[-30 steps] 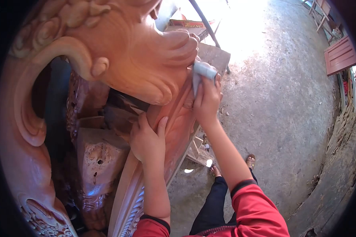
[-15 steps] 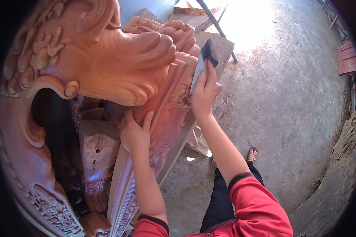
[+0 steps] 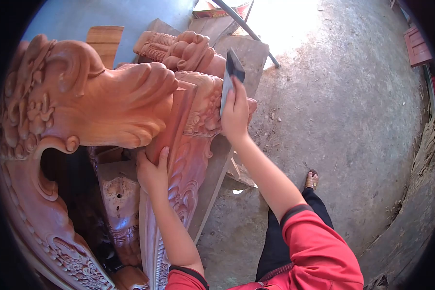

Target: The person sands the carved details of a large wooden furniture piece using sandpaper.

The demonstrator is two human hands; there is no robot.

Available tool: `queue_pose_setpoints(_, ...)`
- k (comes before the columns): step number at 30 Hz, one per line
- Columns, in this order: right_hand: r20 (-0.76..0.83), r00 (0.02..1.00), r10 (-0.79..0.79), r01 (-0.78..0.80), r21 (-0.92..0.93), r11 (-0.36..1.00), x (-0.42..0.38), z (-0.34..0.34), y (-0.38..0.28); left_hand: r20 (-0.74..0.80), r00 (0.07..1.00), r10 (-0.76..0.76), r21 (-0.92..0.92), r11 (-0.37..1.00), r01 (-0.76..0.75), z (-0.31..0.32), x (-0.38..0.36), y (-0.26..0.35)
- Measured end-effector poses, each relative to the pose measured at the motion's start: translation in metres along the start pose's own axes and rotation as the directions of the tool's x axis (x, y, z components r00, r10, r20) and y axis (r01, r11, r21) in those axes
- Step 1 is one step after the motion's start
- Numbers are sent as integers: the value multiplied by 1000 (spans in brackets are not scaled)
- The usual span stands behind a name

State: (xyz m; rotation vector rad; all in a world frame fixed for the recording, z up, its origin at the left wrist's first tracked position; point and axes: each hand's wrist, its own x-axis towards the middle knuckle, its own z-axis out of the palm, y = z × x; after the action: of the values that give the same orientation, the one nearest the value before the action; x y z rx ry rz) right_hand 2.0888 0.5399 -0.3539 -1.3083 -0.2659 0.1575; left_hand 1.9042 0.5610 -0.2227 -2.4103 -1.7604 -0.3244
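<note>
A folded sheet of sandpaper [image 3: 225, 87], grey on one face and dark on the other, is in my right hand [image 3: 236, 115]. My fingers press it from above against the carved end [image 3: 205, 108] of a reddish-brown wooden piece. My left hand [image 3: 152, 175] is wrapped over the edge of the same piece's smooth raised band [image 3: 176, 123], thumb on top and fingers hidden behind. Just left of the band, a large carved scroll [image 3: 116, 106] of orange-brown wood overhangs my left hand.
Another carved piece [image 3: 191, 50] lies behind on a grey support board [image 3: 249, 53]. A thin dark bar [image 3: 244, 26] slants down to the concrete floor [image 3: 314, 106]. At lower left stands a curved, carved wooden frame [image 3: 48, 222]. A rough timber slab [image 3: 408, 222] lies at right.
The view has shifted, bringing more blue wall and a wooden board into sight at upper left. My right hand keeps the sandpaper at the carved end; my left hand keeps its grip.
</note>
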Motion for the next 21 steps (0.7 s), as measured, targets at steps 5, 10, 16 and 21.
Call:
queue_pose_setpoints(5,118,977,178,-173,-55,983,30,-16,-4,-6,1000,-22,-66,998,21,2,1,-3)
queue_pose_setpoints(10,167,954,250,-251,-12,968,-19,-32,12,-18,999,-28,-68,997,27,3,0,0)
queue_pose_setpoints(16,67,965,254,-254,-9,967,35,-17,23,-78,997,1,-12,1000,-2,9,1,-7)
queue_pose_setpoints(21,192,941,278,-299,91,950,32,-28,49,-107,994,26,-23,999,-28,11,2,-13)
